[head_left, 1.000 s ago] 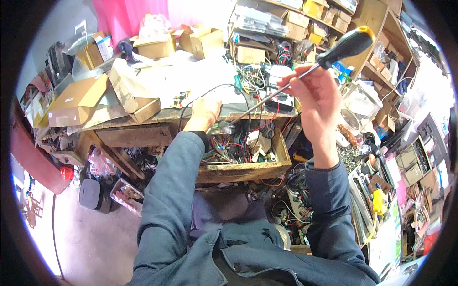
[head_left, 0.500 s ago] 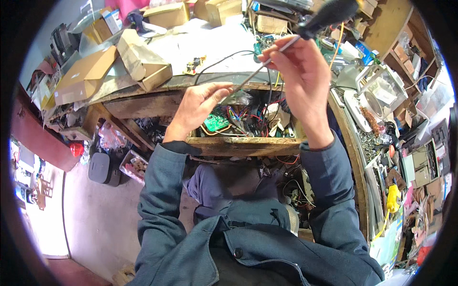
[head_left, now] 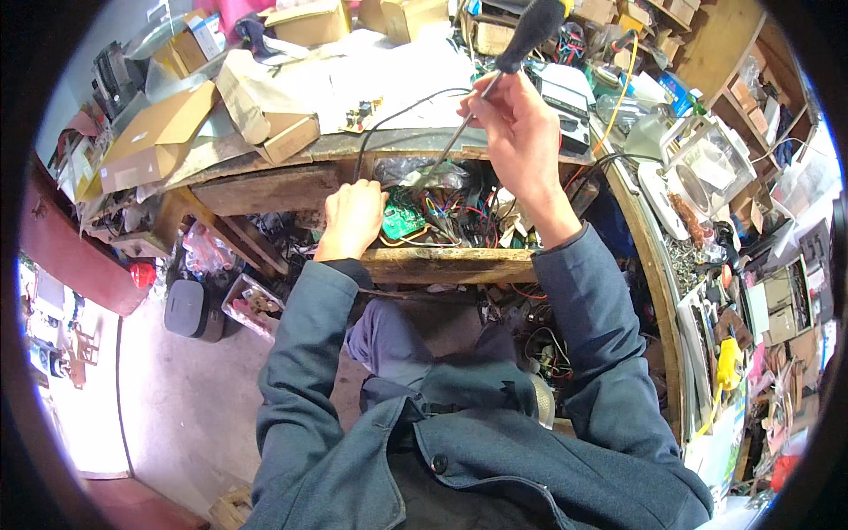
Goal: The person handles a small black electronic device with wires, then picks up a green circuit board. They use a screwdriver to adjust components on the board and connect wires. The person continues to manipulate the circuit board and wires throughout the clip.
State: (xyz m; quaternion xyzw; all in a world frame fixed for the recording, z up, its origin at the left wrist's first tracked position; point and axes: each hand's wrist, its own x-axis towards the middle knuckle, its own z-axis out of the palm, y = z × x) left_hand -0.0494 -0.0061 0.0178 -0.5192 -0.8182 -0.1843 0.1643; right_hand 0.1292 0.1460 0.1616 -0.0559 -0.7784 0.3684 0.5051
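I point the long black-handled screwdriver (head_left: 532, 35) down at the wooden drawer (head_left: 450, 263), my right hand (head_left: 517, 132) pinching its metal rod (head_left: 454, 140), my left hand (head_left: 352, 219) curled by the flat green circuit board (head_left: 404, 223), its grip I can't tell, and I think moving next needs care.
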